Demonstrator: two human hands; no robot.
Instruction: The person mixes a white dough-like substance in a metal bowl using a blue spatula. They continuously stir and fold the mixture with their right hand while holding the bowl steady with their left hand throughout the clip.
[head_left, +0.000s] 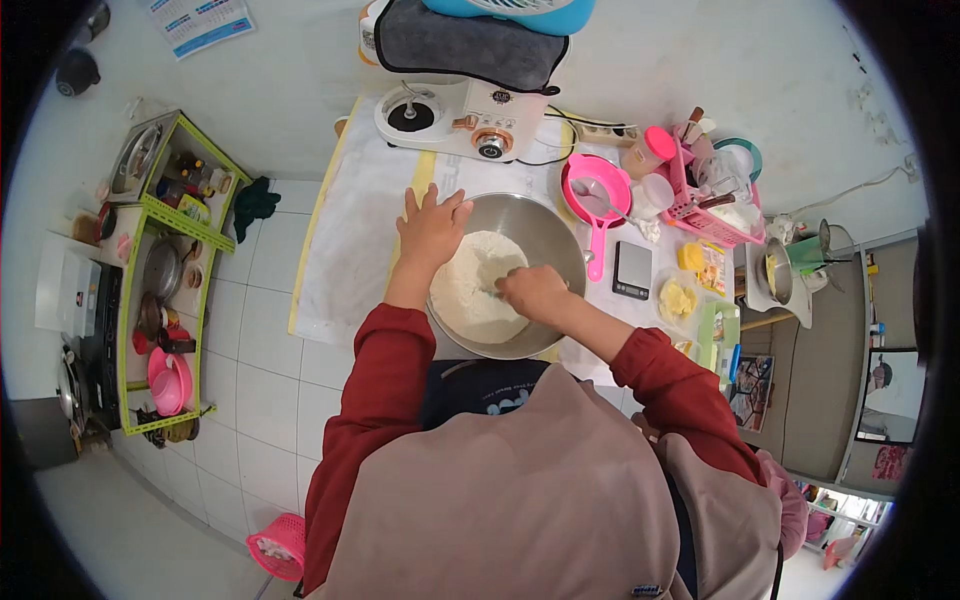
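A large stainless steel mixing bowl (551, 225) stands at the front of the table before me. Pale flour-like powder (480, 315) fills its left side, with a hollow near the middle. My left hand (433, 232) is at the bowl's left rim, fingers spread and nothing in them; whether it touches the rim is unclear. Over the powder, inside the bowl, my right hand (534, 291) has its fingers curled together. Their tips are too small and partly hidden to show whether they hold something.
Behind the bowl stands a white stand mixer (480, 120). To the right lie a pink strainer (600, 184) with a fork, a digital kitchen scale (633, 268), a container of yellow fat (677, 300) and a pink basket (701, 202). A green-edged shelf (161, 300) stands left.
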